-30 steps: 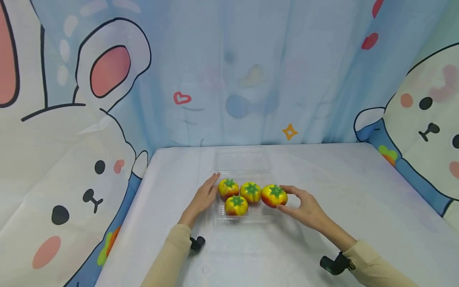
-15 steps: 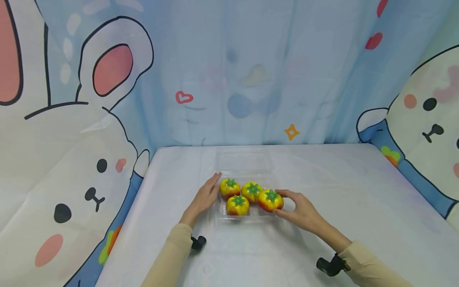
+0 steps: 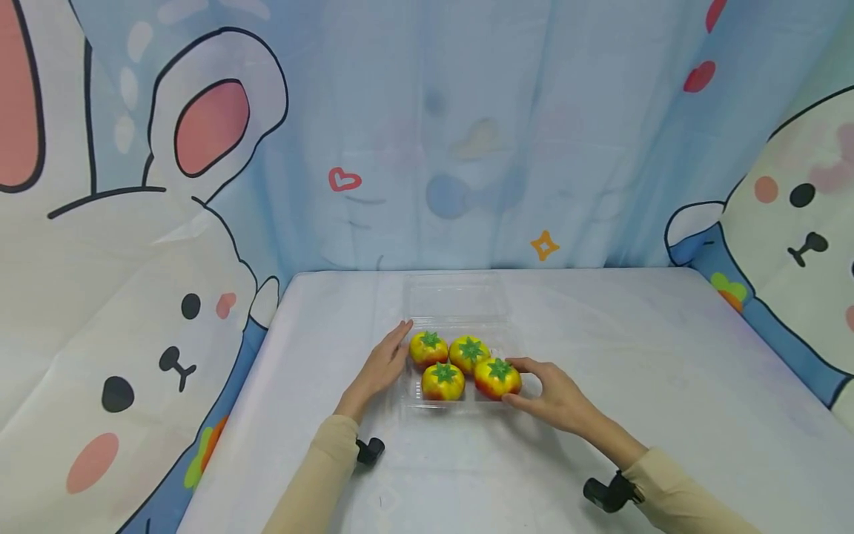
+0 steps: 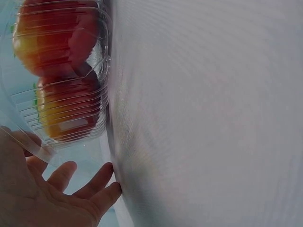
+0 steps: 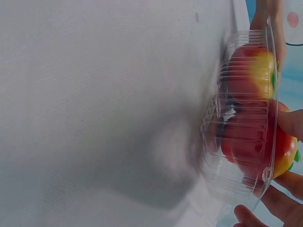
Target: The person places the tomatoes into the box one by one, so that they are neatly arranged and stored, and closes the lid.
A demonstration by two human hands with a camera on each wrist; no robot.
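A clear plastic clamshell box (image 3: 414, 406) lies with its lid (image 3: 457, 297) folded back. Inside are yellow-red tomatoes with green star-shaped tops: two in the back row (image 3: 428, 348), one at front left (image 3: 443, 383). My right hand (image 3: 559, 397) pinches another tomato (image 3: 497, 380) between thumb and fingers at the box's front right; in the right wrist view this tomato (image 5: 286, 153) stands partly above the rim. My left hand (image 3: 382, 365) is along the box's left side, fingers extended. In the left wrist view its fingertips (image 4: 111, 168) reach the white cloth, close beside the box's ribbed wall (image 4: 75, 111).
A white cloth (image 3: 667, 356) covers the table, which ends at a pale blue curtain (image 3: 373, 133). Rabbit-print fabric (image 3: 153, 259) hangs at the left, and a printed animal face (image 3: 794, 215) is at the right. Both wrists wear black cameras (image 3: 608, 492).
My right hand has moved left and slightly toward me, bringing its tomato from the box's right side into the front right corner. My left hand has stayed beside the box.
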